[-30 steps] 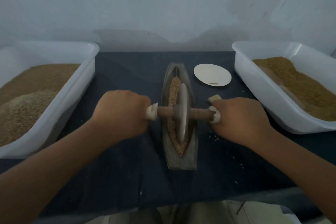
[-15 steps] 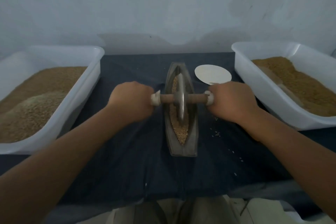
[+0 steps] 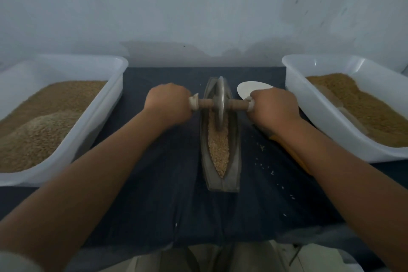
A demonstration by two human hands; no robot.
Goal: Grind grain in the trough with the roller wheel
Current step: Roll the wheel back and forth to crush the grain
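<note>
Metal disc roller wheel (image 3: 220,104) is sitting at 12 o'clock in the grey boat-shaped trough (image 3: 204,161), tan grain (image 3: 219,148) lying uncovered toward 6 o'clock; left hand (image 3: 167,104) and right hand (image 3: 273,106), arms outstretched, are gripping its axle ends.

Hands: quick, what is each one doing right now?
Left hand: grips the left handle of the roller.
Right hand: grips its right handle.

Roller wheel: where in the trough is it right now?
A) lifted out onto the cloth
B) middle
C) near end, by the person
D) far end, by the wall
D: the roller wheel stands at the far end of the trough, leaving grain exposed in the near half; the left hand and right hand grip its axle.
</note>
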